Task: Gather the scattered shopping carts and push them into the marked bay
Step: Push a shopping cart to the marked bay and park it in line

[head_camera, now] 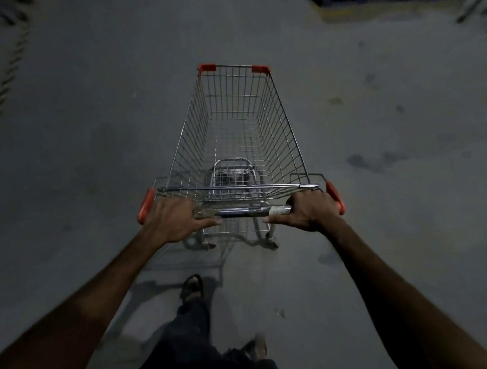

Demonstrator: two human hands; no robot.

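A wire shopping cart (234, 121) with red corner caps stands straight ahead of me on the grey concrete floor, its basket empty. My left hand (175, 219) grips the left end of the cart's handle bar (246, 211), beside the red end cap. My right hand (311, 210) grips the right end of the same bar, next to the other red cap. Both arms are stretched forward. A yellow floor marking (355, 14) shows faintly at the far upper right.
Blurred metal shapes, perhaps other carts, sit at the top right corner (482, 13). A blurred striped edge (6, 59) runs down the far left. My feet (193, 287) step on stained concrete behind the cart. Open floor surrounds the cart.
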